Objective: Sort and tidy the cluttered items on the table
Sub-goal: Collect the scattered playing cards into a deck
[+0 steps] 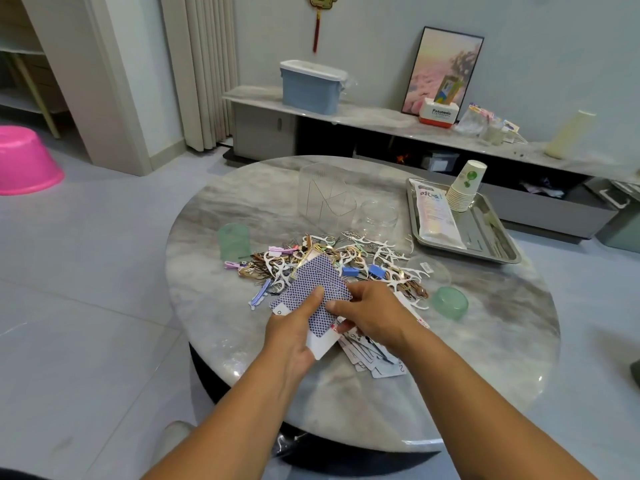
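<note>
I judge the job to be at an early stage. Taking the tabletop (242, 341) as my landmark, its middle carries one mixed pile (346, 261) of white floss picks, hair clips, pins and small blue blocks, none of it separated. At its far right edge sits a steel tray (498, 247) holding a long white packet (437, 213) and a stack of paper cups (464, 188); that corner looks orderly already. Behind the pile stand a tall clear container (323, 194) and a low clear jar (375, 216), both apparently with nothing in them, so the sorting into them has yet to happen. A green lid (234, 240) lies left of the pile and a green cup (449, 302) right of it.

The cards are the part under way. My left hand (294, 334) grips a fanned stack of cards (317, 289) with blue lattice backs, thumb on top, just above the near side of the tabletop. My right hand (367, 317) is right against that stack, fingers curled at its edge; it seems to be squaring or adding a card, though I cannot tell whether it actually pinches one. More loose cards (377, 358) lie face up beneath the right hand, not gathered.

Writing: the red and white box (438, 114) on the shelf beyond the tabletop reads "Panasonic". The packet on the tray bears large printed characters I cannot make out. A loose card at the near edge of the spread shows a "2".
</note>
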